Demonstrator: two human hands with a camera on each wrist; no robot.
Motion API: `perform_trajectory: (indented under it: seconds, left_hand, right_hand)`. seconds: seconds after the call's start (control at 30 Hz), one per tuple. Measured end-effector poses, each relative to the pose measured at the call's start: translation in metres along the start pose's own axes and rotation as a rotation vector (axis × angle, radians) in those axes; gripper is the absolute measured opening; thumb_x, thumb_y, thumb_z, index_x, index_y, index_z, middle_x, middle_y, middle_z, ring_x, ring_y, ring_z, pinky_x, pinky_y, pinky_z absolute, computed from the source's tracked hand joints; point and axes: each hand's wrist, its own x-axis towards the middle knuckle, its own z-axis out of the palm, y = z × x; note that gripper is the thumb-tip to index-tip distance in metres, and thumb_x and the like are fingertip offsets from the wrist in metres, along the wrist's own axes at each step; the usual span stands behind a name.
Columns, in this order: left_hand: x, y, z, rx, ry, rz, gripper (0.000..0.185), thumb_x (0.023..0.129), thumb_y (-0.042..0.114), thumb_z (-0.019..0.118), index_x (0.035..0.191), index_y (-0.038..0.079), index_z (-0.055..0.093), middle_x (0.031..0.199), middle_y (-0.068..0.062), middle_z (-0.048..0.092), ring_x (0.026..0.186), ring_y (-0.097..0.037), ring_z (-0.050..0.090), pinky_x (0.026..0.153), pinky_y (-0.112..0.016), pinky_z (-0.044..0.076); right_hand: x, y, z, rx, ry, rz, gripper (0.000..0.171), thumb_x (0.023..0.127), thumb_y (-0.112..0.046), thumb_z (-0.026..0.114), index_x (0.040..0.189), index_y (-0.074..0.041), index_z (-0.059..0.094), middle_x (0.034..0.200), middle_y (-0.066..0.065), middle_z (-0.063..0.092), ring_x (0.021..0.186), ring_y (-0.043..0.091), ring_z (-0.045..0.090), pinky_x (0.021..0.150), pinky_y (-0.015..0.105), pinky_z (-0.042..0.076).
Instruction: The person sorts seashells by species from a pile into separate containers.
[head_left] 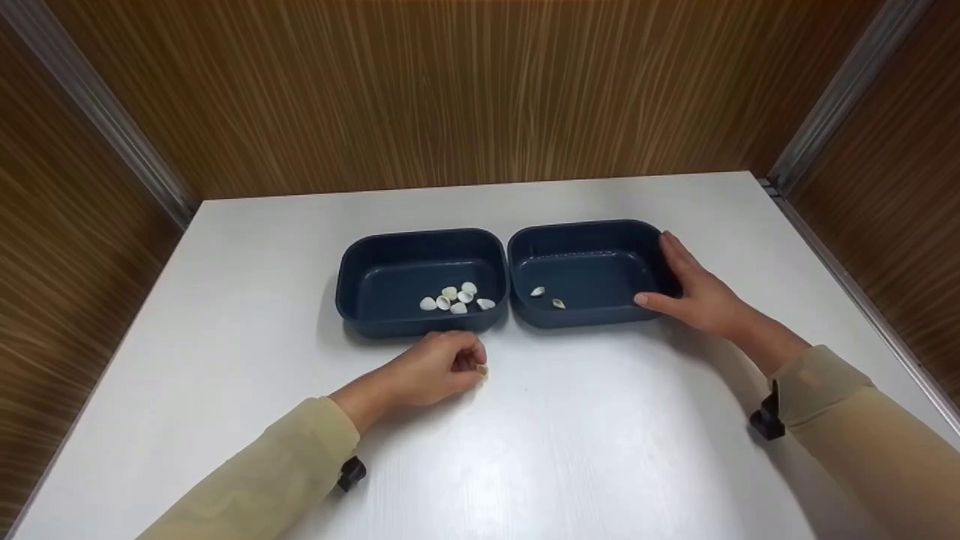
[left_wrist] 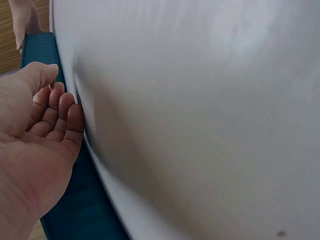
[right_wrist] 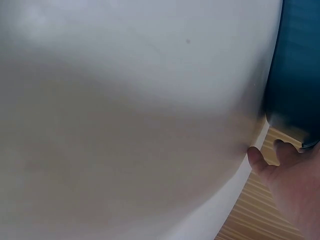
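On the white bench (head_left: 600,420), two dark blue trays are sitting side by side, walls nearly touching. The left hand (head_left: 439,369) is hovering just in front of the left tray (head_left: 352,281), its fingertips pinching one small pale shell (head_left: 481,369) above the bench top, apart from both trays. The right hand (head_left: 694,289) is lying relaxed against the outer wall of the right tray (head_left: 585,232), fingers straight along its side, apparently steadying it so it is not sliding. A cluster of shells (head_left: 456,298) is lying in the left tray; two shells (head_left: 547,297) are resting near the front left of the right tray. Only the head view is showing the shells and tray floors. The left wrist view is showing the curled fingers (left_wrist: 62,107) beside a tray wall, with the pinched shell hidden; the right wrist view is catching little beyond a thumb tip (right_wrist: 256,157) at the tray's corner.
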Motion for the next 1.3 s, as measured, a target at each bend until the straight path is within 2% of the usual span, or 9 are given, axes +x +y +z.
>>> perform_trajectory:
  seconds: [0.2,0.43,0.73,1.03,1.3]
  left_hand:
    - [0.001,0.005,-0.001,-0.038,0.038,-0.016,0.012,0.092,0.0,0.069,0.102,0.006,0.071,0.087,0.006,0.066,0.082,-0.008,0.061,0.076,-0.024,0.053]
    - [0.003,0.015,-0.006,0.016,0.027,0.03,0.027,0.098,0.002,0.067,0.124,0.0,0.076,0.099,-0.002,0.07,0.091,-0.013,0.063,0.083,-0.028,0.056]
    - [0.009,0.029,-0.016,0.021,0.008,0.058,0.019,0.102,0.003,0.065,0.117,0.0,0.075,0.101,-0.002,0.071,0.092,-0.015,0.064,0.085,-0.031,0.057]
    - [0.025,0.047,-0.034,-0.003,0.023,0.025,0.025,0.106,0.006,0.065,0.128,0.004,0.074,0.112,-0.006,0.07,0.096,-0.016,0.061,0.087,-0.029,0.056]
    - [0.042,0.055,-0.039,-0.007,0.053,-0.005,0.021,0.106,0.006,0.064,0.124,0.003,0.074,0.112,-0.007,0.066,0.098,-0.018,0.061,0.087,-0.028,0.054]
  right_hand:
    - [-0.001,-0.001,0.0,0.004,-0.003,0.003,0.113,0.099,-0.057,0.07,0.171,-0.018,-0.009,0.178,0.006,-0.013,0.163,0.039,-0.004,0.124,0.07,0.008]
    - [0.0,0.001,0.0,0.006,0.002,-0.005,0.113,0.099,-0.055,0.07,0.171,-0.017,-0.009,0.178,0.007,-0.013,0.163,0.039,-0.005,0.125,0.069,0.008]
    - [-0.001,0.001,0.0,0.003,-0.001,0.001,0.113,0.099,-0.056,0.07,0.171,-0.018,-0.009,0.178,0.007,-0.013,0.162,0.039,-0.005,0.125,0.07,0.008]
    - [0.0,0.001,0.0,-0.003,0.001,0.0,0.113,0.1,-0.056,0.069,0.17,-0.016,-0.009,0.178,0.008,-0.013,0.162,0.04,-0.004,0.125,0.07,0.009]
    - [-0.001,0.0,-0.001,-0.001,-0.002,0.006,0.113,0.099,-0.056,0.069,0.171,-0.017,-0.009,0.178,0.007,-0.013,0.162,0.039,-0.004,0.125,0.07,0.009]
